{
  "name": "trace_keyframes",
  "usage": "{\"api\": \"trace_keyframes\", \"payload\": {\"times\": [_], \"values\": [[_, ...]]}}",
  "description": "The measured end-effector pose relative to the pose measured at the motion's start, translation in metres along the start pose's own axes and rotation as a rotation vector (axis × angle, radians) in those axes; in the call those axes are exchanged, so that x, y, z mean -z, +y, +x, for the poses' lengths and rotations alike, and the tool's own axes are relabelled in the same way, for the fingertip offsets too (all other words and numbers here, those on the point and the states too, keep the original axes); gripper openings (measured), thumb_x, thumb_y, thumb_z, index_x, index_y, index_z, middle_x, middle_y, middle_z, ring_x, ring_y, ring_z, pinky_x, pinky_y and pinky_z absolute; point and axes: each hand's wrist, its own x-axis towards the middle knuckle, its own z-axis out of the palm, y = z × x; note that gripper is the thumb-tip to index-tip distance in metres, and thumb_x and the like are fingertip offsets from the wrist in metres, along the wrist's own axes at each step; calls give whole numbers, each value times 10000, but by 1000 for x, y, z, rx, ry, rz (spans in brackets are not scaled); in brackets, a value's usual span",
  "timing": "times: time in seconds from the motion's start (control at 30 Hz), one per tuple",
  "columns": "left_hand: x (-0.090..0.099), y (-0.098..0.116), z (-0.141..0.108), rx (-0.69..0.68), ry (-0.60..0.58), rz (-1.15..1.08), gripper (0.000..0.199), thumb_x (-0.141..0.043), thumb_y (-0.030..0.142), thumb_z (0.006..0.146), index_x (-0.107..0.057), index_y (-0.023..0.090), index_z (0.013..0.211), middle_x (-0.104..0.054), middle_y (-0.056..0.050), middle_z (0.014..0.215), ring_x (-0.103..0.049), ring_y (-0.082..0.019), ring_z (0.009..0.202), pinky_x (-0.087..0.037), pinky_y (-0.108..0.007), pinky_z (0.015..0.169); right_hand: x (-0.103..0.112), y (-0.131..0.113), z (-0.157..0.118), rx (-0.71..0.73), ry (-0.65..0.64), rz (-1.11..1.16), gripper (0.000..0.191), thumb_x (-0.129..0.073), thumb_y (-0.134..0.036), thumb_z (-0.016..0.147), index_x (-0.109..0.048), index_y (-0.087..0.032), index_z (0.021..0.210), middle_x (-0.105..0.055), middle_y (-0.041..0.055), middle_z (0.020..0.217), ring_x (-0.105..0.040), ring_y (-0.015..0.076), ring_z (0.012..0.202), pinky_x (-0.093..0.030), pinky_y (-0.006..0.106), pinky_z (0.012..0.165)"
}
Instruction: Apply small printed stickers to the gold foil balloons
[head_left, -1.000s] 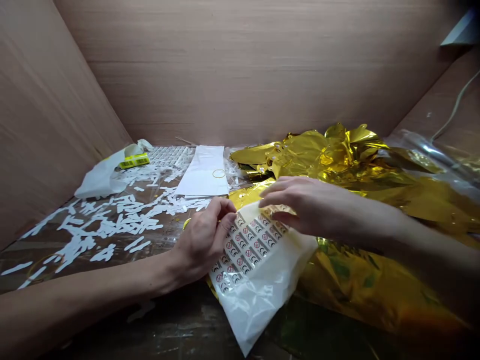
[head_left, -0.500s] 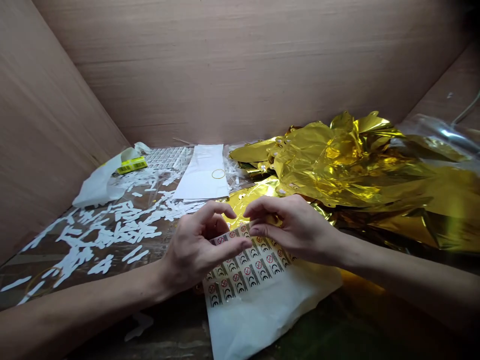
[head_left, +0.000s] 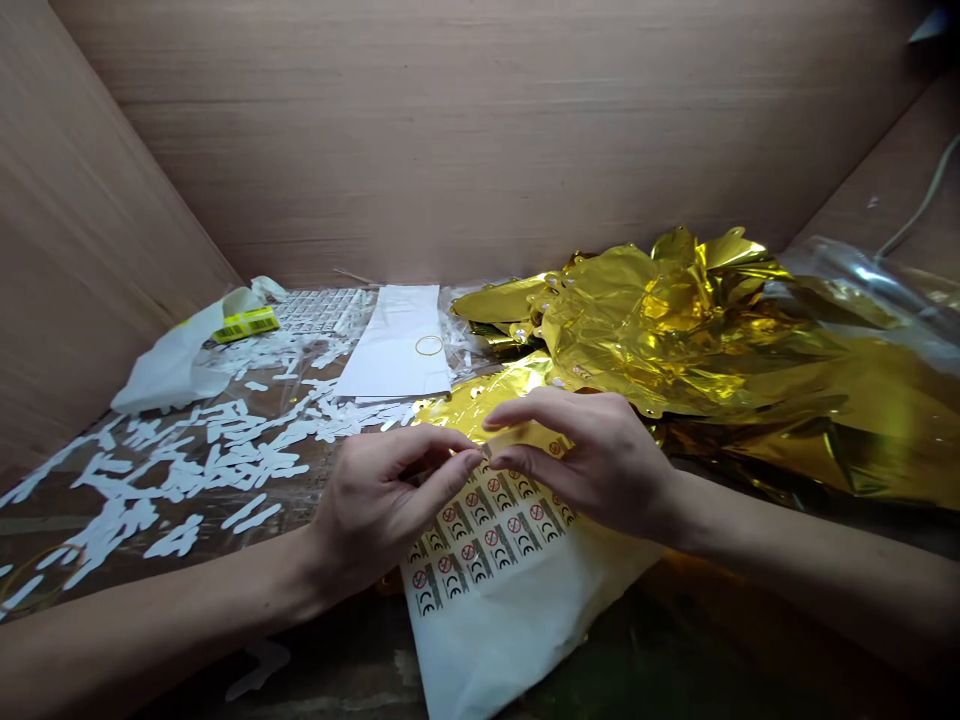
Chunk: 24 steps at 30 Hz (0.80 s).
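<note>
Our left hand [head_left: 382, 505] and right hand [head_left: 596, 465] in narrow grips, pinching the top edge of a printed label sheet [head_left: 487, 535], crumpled gold foil [head_left: 675, 320] just behind, white paper scraps [head_left: 225, 455] leftward

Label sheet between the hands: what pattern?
Sheet: rows of red prohibition circles over black CE marks; head view.

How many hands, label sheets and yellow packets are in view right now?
Hands: 2 (left hand, right hand)
Label sheets: 2 (front label sheet, back label sheet)
Yellow packets: 1 (yellow packet)
Total: 5
</note>
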Motion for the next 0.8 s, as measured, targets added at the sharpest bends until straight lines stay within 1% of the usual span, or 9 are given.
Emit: {"api": "trace_keyframes", "payload": {"times": [0.1, 0.2, 0.33, 0.53, 0.57, 0.63, 0.7, 0.73, 0.8], "values": [[2, 0, 0, 18, -14, 5, 181, -657, 289, 955, -768, 161, 891, -752, -2, 732, -645, -104, 587, -496, -199, 568, 1, -2, -4, 161, 93, -151, 247, -764, -283, 897, -690, -218, 1124, -778, 79, 1112, -714, 250, 1038, -559, 422, 909], [2, -2, 0, 12, -26, -12, 191, -629, 292, 970, -759, 169, 902, -746, 9, 742, -651, -105, 612, -496, -197, 594, -1, -3, -8, 245, 105, -252, 299, -765, -283, 889, -686, -255, 1176, -770, 68, 1164, -693, 277, 1100, -552, 473, 930], [1, -3, 0, 20, -40, -42, 273, -551, 322, 1005, -728, 169, 863, -672, 17, 650, -575, -101, 542, -450, -203, 529, -5, -3, -9, 195, 89, -191, 371, -764, -290, 891, -657, -220, 1239, -781, 88, 1098, -717, 255, 1044, -572, 450, 917], [5, 4, 4, 249, -96, -318, 374, -573, 466, 978, -660, 169, 769, -594, 0, 623, -495, -110, 514, -402, -200, 428, -1, 1, -5, 75, -50, -67, 578, -715, -434, 905, -549, -214, 1412, -686, 138, 1321, -642, 290, 1226, -511, 513, 1037], [6, 5, 5, 291, -103, -373, 371, -584, 481, 970, -662, 167, 787, -600, -5, 634, -504, -112, 513, -408, -200, 423, 2, 3, -3, 16, -74, -46, 593, -712, -444, 902, -540, -207, 1418, -698, 137, 1283, -658, 284, 1181, -528, 497, 1003], [7, 4, 7, 362, -129, -467, 355, -600, 494, 963, -673, 165, 852, -599, -4, 634, -509, -111, 492, -399, -195, 398, 7, 7, 2, -118, -105, 29, 548, -720, -418, 897, -566, -194, 1372, -739, 100, 1095, -701, 232, 978, -571, 410, 862], [9, 2, 8, 399, -177, -533, 306, -644, 472, 946, -681, 179, 1030, -609, 11, 620, -528, -115, 465, -400, -186, 375, 13, 11, 7, -229, -132, 112, 438, -723, -381, 904, -619, -187, 1282, -723, 42, 911, -673, 169, 786, -552, 322, 722], [9, 1, 9, 405, -207, -558, 347, -694, 446, 919, -654, 200, 1159, -631, 18, 628, -560, -125, 469, -431, -188, 380, 16, 13, 10, -265, -144, 146, 380, -711, -368, 919, -639, -187, 1244, -704, 22, 859, -646, 147, 732, -533, 297, 683], [11, -1, 10, 403, -272, -603, 641, -805, 372, 833, -520, 250, 1394, -711, 7, 714, -676, -175, 560, -548, -226, 451, 19, 15, 13, -299, -143, 179, 303, -690, -354, 940, -657, -189, 1192, -693, 11, 849, -630, 133, 726, -521, 284, 679]]}}
